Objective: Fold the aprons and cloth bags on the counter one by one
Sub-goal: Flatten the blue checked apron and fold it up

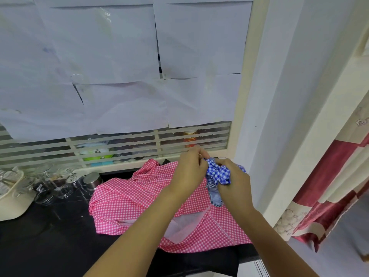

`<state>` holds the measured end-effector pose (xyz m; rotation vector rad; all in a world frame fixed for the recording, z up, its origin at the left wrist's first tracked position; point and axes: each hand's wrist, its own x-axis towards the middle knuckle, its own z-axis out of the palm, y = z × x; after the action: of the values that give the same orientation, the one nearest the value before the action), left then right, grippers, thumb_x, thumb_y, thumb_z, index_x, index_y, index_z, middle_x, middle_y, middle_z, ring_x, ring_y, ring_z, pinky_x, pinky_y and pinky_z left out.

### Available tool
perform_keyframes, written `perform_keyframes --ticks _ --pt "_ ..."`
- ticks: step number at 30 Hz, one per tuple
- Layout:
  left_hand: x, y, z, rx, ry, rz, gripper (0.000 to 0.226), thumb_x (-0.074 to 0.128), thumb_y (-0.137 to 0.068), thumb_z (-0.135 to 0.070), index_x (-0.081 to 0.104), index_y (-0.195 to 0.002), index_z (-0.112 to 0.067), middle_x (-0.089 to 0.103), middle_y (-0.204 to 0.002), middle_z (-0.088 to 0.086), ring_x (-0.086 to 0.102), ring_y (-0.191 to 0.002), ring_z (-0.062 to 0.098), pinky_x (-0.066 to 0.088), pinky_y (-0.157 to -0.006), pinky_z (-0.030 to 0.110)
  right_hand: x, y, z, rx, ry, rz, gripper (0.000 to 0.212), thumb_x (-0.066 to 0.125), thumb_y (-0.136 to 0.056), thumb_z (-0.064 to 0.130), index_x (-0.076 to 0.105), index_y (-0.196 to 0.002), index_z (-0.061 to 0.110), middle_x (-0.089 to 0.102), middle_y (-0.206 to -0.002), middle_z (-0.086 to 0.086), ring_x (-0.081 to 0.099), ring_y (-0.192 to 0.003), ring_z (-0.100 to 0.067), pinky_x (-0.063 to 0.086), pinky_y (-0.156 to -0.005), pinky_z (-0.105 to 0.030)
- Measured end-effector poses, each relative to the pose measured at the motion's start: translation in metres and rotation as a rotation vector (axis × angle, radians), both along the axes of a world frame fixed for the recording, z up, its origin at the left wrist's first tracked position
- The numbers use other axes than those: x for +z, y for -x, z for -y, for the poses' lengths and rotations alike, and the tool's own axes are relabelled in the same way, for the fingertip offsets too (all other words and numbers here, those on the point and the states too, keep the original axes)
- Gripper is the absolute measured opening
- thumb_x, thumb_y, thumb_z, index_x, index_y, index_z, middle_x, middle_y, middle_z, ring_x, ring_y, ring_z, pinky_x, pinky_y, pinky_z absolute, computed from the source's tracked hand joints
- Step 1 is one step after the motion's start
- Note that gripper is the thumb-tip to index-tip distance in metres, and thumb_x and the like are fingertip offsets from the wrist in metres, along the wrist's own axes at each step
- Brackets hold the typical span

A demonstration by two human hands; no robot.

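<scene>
The blue checked cloth [218, 173] is all bunched up, held just above the table near its back right corner. Left hand [189, 172] has its fingers curled in, pinching the top of the bunch; the right hand [234, 182] has its fingers wrapped round the rest. Under it a pink checked apron [129, 206] lies rumpled across the right side of the black table [50, 246]. A steel cup [92, 181] and glass jars [50, 188] sit along the back edge.

Soft even daylight, slight blur, wide-angle edge distortion.
</scene>
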<state>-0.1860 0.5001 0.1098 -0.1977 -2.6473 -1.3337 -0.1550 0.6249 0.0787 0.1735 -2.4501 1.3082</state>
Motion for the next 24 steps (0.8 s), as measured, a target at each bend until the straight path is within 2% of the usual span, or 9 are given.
perform_keyframes --ticks 2,4,7,10,14,16,18,21,24 --pt "-0.005 -0.005 -0.005 0.078 0.062 -0.120 0.012 0.055 -0.085 -0.003 0.059 -0.090 -0.012 0.065 -0.074 0.004 0.061 -0.067 0.016 0.048 -0.060 0.031 0.004 0.001 -0.001 0.020 -0.009 0.004 0.030 0.061 -0.085 0.005 0.062 -0.107 0.024 0.060 -0.087 0.019 0.054 -0.080 0.006 0.036 -0.066 -0.003" --pt "-0.005 -0.004 -0.004 0.129 -0.009 -0.064 0.009 0.059 -0.085 -0.005 0.065 -0.089 -0.010 0.065 -0.070 0.000 0.061 -0.062 0.011 0.051 -0.056 0.024 0.006 -0.001 -0.003 0.026 -0.012 -0.010 0.030 0.063 -0.084 0.008 0.063 -0.110 0.024 0.056 -0.083 0.025 0.053 -0.079 0.009 0.036 -0.065 -0.001" --pt "0.001 -0.004 -0.005 0.128 -0.402 0.161 0.009 0.061 -0.086 0.001 0.069 -0.088 -0.003 0.068 -0.070 0.005 0.064 -0.059 0.009 0.055 -0.057 0.019 0.007 -0.008 -0.002 0.020 0.042 -0.057 0.032 0.070 -0.082 0.014 0.064 -0.113 0.023 0.056 -0.089 0.027 0.055 -0.084 0.010 0.038 -0.073 -0.002" --pt "0.008 -0.003 0.000 0.035 -0.647 0.335 0.027 0.059 -0.085 0.007 0.056 -0.109 -0.002 0.069 -0.087 0.018 0.066 -0.062 0.017 0.058 -0.058 0.025 0.008 -0.012 -0.006 0.031 0.069 -0.150 0.034 0.073 -0.075 0.040 0.060 -0.105 0.036 0.061 -0.093 0.027 0.060 -0.090 0.004 0.046 -0.080 -0.013" --pt "0.024 -0.001 0.013 -0.151 -0.459 0.461 0.043 0.051 -0.083 0.012 0.042 -0.122 -0.004 0.063 -0.080 0.016 0.063 -0.052 0.015 0.055 -0.053 0.026 0.008 -0.019 -0.017 0.101 -0.004 -0.172 0.053 0.060 -0.069 0.061 0.063 -0.111 0.029 0.053 -0.099 0.038 0.055 -0.094 0.018 0.041 -0.083 -0.001" --pt "0.031 0.001 0.016 -0.186 -0.410 0.516 0.049 0.047 -0.083 0.014 0.041 -0.128 -0.003 0.062 -0.081 0.020 0.061 -0.048 0.014 0.051 -0.046 0.024 0.009 -0.020 -0.022 0.171 -0.045 -0.212 0.052 0.060 -0.072 0.060 0.063 -0.115 0.030 0.054 -0.104 0.039 0.054 -0.099 0.019 0.041 -0.088 -0.002" --pt "0.030 0.008 0.019 -0.228 -0.470 0.580 0.053 0.043 -0.082 0.018 0.038 -0.132 0.002 0.057 -0.073 0.013 0.057 -0.047 0.011 0.051 -0.044 0.022 0.011 -0.021 -0.024 0.245 -0.079 -0.267 0.044 0.062 -0.077 0.054 0.062 -0.117 0.035 0.058 -0.108 0.037 0.056 -0.105 0.013 0.043 -0.093 -0.009" --pt "0.025 0.015 0.021 -0.259 -0.604 0.630 0.030 0.046 -0.089 0.014 0.047 -0.114 -0.004 0.061 -0.063 0.005 0.058 -0.055 0.013 0.054 -0.051 0.022 0.009 -0.023 -0.023 0.252 0.013 -0.235 0.041 0.063 -0.077 0.046 0.059 -0.118 0.038 0.058 -0.108 0.040 0.059 -0.101 0.010 0.044 -0.087 -0.007" --pt "0.001 0.007 0.013 -0.211 -0.343 0.480 0.015 0.057 -0.089 0.001 0.055 -0.103 -0.005 0.067 -0.096 0.015 0.062 -0.070 0.014 0.054 -0.062 0.023 0.010 -0.018 -0.021 0.125 0.204 -0.224 0.025 0.068 -0.082 0.020 0.062 -0.104 0.029 0.068 -0.095 0.021 0.061 -0.082 0.012 0.044 -0.070 -0.003"
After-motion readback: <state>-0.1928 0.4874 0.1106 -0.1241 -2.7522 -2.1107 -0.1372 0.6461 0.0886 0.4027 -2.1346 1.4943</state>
